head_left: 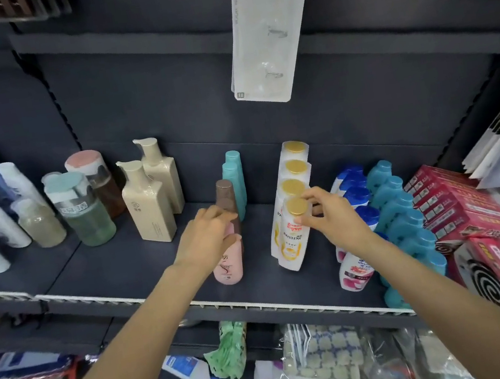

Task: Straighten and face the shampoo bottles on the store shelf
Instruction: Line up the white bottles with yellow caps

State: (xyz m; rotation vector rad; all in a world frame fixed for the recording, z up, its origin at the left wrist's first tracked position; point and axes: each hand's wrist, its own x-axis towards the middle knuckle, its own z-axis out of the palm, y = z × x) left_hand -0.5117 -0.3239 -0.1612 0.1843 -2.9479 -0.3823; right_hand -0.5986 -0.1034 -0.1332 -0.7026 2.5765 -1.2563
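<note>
Shampoo bottles (292, 235) upright, hands (328, 216) gripping two

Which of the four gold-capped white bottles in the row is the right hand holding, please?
The front bottle, nearest the shelf edge: the right hand pinches it just below its gold cap, while the three behind stand untouched.

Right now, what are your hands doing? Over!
Left hand grips pink bottle. Right hand pinches front gold-capped white bottle near its cap. Nothing in the way.

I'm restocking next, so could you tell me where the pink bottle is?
The pink bottle stands front and centre on the shelf under the left hand, left of the gold-capped white bottles.
</note>
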